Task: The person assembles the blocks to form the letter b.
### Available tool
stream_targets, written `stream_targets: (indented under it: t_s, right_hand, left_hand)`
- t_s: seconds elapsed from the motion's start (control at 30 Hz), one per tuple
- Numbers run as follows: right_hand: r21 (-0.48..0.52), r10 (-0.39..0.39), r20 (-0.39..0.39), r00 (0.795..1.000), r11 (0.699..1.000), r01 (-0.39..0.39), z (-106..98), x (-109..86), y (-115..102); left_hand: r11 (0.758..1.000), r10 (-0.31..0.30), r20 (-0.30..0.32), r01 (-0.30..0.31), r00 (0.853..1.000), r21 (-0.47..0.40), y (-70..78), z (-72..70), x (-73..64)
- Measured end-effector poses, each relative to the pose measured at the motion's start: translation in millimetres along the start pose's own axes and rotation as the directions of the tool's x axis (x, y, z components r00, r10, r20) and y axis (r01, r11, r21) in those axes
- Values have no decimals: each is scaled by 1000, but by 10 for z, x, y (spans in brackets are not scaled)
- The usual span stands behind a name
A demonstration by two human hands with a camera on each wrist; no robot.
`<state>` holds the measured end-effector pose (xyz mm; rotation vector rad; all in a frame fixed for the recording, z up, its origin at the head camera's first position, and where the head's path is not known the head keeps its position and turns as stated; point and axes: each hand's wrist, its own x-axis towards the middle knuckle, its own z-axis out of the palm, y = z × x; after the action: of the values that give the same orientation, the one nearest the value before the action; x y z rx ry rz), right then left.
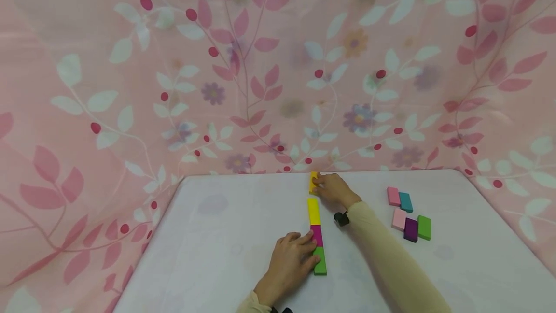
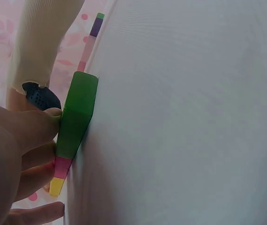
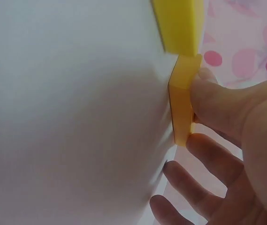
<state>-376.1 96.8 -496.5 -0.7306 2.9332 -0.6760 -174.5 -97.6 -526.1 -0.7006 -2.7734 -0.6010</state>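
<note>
Three blocks lie end to end in a line in the head view: a yellow block [image 1: 313, 211], a magenta block [image 1: 317, 236] and a green block [image 1: 320, 265] nearest the person. My left hand [image 1: 290, 261] rests against this line, its thumb on the green block and fingers by the magenta one. At the far end, a gap beyond the yellow block, my right hand [image 1: 333, 188] pinches an orange-yellow block [image 1: 312, 188]. In the right wrist view, the thumb and a finger are on this orange-yellow block [image 3: 182, 108], other fingers spread beside it.
Several loose blocks lie to the right on the white table [image 1: 217, 235]: a pink block [image 1: 393, 196], a teal block [image 1: 406, 202], a light pink block [image 1: 399, 219], a purple block [image 1: 410, 230] and another green block [image 1: 424, 227]. Behind the table hangs a floral cloth [image 1: 278, 124].
</note>
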Motion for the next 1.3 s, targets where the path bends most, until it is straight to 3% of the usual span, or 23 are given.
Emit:
stream_targets:
  t_s: [0.63,0.93,1.3]
  right_hand:
    - [-21,-38,56,998,999,39,40,-50,-64]
    - [41,-53,52,997,998,51,29,-96,-52]
    - [69,-71,24,997,995,69,78,-135,-36]
  left_hand:
    - [1000,-9,7,9,1000,15,13,-3,18]
    - [1000,1,-13,-1,1000,7,1,21,11]
    - [1000,-14,6,14,1000,0,20,6,14]
